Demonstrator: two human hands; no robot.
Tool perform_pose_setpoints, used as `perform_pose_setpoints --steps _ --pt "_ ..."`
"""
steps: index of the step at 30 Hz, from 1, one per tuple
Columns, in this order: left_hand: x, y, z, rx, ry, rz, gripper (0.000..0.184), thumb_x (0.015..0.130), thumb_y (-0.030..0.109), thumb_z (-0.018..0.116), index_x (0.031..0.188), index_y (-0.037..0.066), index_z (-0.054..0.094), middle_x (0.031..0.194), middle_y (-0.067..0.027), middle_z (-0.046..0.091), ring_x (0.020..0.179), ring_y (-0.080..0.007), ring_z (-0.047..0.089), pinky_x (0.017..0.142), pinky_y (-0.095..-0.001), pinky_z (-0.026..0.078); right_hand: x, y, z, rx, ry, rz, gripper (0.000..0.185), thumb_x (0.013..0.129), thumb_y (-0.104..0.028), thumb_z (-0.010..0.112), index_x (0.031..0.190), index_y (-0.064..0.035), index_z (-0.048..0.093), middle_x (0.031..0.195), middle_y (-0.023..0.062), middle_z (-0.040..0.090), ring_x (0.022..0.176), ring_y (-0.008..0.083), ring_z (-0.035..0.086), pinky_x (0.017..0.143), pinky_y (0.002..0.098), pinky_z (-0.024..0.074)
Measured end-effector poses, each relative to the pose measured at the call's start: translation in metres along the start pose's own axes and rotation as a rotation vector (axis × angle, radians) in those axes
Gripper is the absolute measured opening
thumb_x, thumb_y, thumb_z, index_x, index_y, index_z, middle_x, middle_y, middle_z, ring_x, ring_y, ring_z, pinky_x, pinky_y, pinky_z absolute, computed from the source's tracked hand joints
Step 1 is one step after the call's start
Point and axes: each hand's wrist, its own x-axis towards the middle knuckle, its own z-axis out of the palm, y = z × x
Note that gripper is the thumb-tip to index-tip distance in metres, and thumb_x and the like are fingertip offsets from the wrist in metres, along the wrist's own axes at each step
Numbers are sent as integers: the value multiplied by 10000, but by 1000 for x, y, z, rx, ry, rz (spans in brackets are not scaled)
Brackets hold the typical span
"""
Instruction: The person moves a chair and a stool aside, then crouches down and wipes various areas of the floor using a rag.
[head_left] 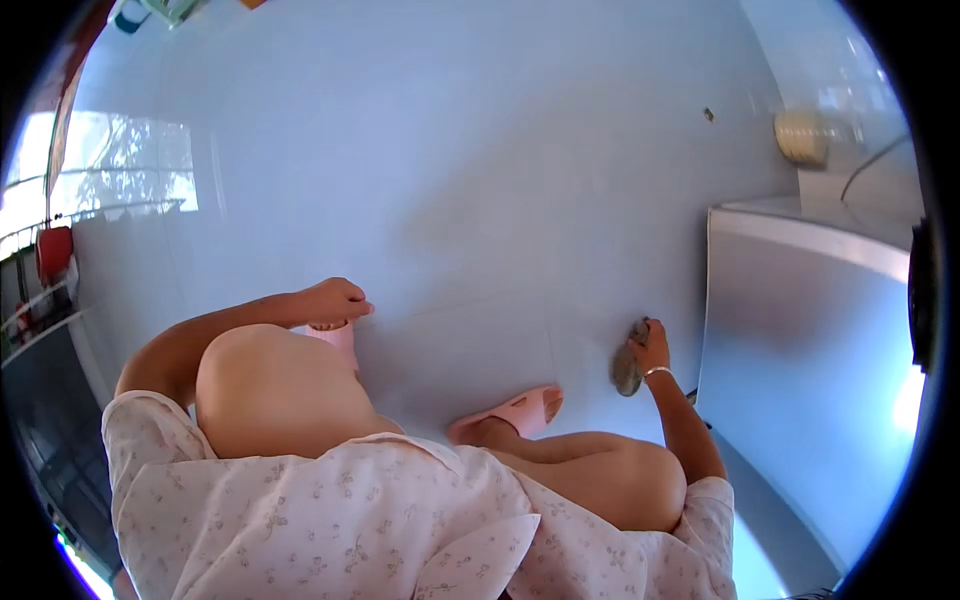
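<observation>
On the right, my right hand (653,348) reaches down to the floor and is closed on a bunched grey-brown rag (626,372), which touches the tiles. A bracelet (657,371) circles that wrist. My left hand (338,300) is curled into a loose fist beyond my left knee, just above a pink slipper (343,345), and nothing shows in it. Another pink slipper (525,408) is on my other foot, between the rag and my left side. I am squatting, with both knees bent.
Shiny pale floor tiles (480,200) stretch ahead. A silvery box-like cabinet or appliance (800,310) stands close on the right, with a cream roll-shaped object (801,138) behind it. A small dark bit (709,114) lies on the floor. At the left is a red object (54,254).
</observation>
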Motion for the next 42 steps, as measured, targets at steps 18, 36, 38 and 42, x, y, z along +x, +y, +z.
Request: perform_pose_setpoints --steps 18,36,38,42 --pt "46 -29 26 -261 -28 312 403 905 411 539 712 60 583 685 -14 547 651 -124 456 612 -301 391 114 -479 133 321 -53 -509 357 824 -164 652 1146 -57 538 1139 133 565 1003 307 577 848 398 476" --pt "23 -75 3 -992 73 182 371 922 349 541 656 119 422 538 54 288 450 -65 211 388 -253 173 22 -349 118 -552 -562 -1610 511 833 -82 542 1326 -215 504 1460 -31 377 1395 200 260 1111 381 250" --pt "23 -76 1 -1192 -44 178 359 911 360 561 679 136 403 517 66 254 437 -53 166 376 -237 109 36 -356 133 -486 -629 -1600 511 840 -66 531 1332 -198 493 1462 -15 373 1393 190 265 1107 388 263" --pt "17 -66 -14 -1182 -53 161 354 916 353 557 675 132 421 517 69 261 433 -49 168 378 -241 106 69 -424 143 -445 -464 -1569 485 851 -63 515 1322 -175 488 1441 15 399 1371 209 307 1102 409 275"
